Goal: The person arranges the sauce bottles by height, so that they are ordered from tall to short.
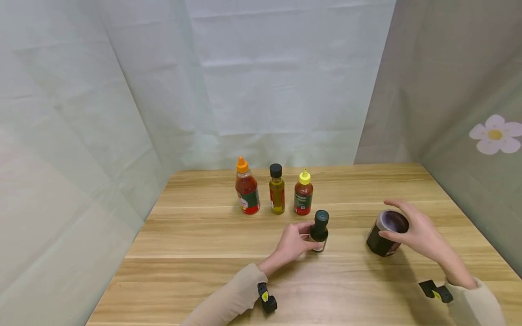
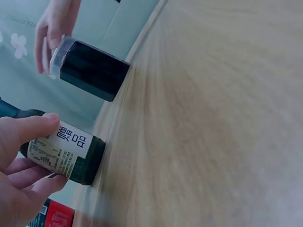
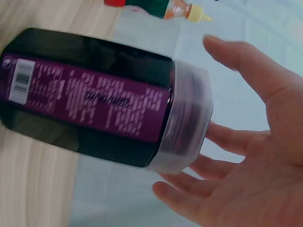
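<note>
My left hand (image 1: 292,243) holds a small dark green glass bottle (image 1: 320,230) with a long dark cap, which stands upright on the table. In the left wrist view the thumb lies on its pale label (image 2: 61,147) and the fingers curl round the other side. At the right, my right hand (image 1: 424,235) is spread around the top of a dark, flat-sided jar (image 1: 382,239). The right wrist view shows its purple label (image 3: 90,97) and translucent lid (image 3: 185,118). There the thumb stands away from the lid, while the other fingers are close to its far side.
Behind the hands stand a red sauce bottle (image 1: 247,192) with an orange cap, an oil bottle (image 1: 277,194) with a black cap and a smaller red sauce bottle (image 1: 303,197) with a yellow tip. Pale cloth (image 1: 285,81) hangs along the back and sides of the wooden table (image 1: 183,235).
</note>
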Motion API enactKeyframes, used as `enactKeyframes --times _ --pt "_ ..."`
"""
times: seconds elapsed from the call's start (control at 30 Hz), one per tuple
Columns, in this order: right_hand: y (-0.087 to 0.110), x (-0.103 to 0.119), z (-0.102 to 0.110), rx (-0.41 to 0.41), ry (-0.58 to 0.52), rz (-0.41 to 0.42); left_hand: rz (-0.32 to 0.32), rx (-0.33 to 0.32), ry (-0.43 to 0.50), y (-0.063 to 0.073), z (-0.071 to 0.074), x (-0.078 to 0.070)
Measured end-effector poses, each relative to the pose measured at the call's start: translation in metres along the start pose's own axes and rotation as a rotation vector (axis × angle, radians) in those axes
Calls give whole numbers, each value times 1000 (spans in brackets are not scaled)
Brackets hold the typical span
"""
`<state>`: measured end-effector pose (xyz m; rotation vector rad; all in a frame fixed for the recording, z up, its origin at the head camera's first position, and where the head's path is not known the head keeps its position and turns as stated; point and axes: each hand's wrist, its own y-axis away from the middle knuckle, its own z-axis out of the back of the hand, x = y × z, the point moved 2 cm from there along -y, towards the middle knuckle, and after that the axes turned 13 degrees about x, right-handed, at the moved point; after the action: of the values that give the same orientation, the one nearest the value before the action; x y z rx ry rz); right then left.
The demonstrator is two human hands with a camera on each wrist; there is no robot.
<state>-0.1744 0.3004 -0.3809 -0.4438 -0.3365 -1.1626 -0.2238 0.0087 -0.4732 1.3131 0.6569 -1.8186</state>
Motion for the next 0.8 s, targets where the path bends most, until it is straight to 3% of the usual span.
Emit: enactKeyframes --times 0.17,0.37,0.6,0.8 --pt "4 -10 -1 50 8 -50 -21 -12 2 -4 -1 -2" --pt "6 -19 -5 82 -60 -100 -56 -31 -26 -16 1 -8" --pt "5 -24 -8 109 -137 -153 -82 -70 -147 -38 6 -18" --pt "7 -28 -11 97 -197 -162 -107 -94 -237 -58 7 -16"
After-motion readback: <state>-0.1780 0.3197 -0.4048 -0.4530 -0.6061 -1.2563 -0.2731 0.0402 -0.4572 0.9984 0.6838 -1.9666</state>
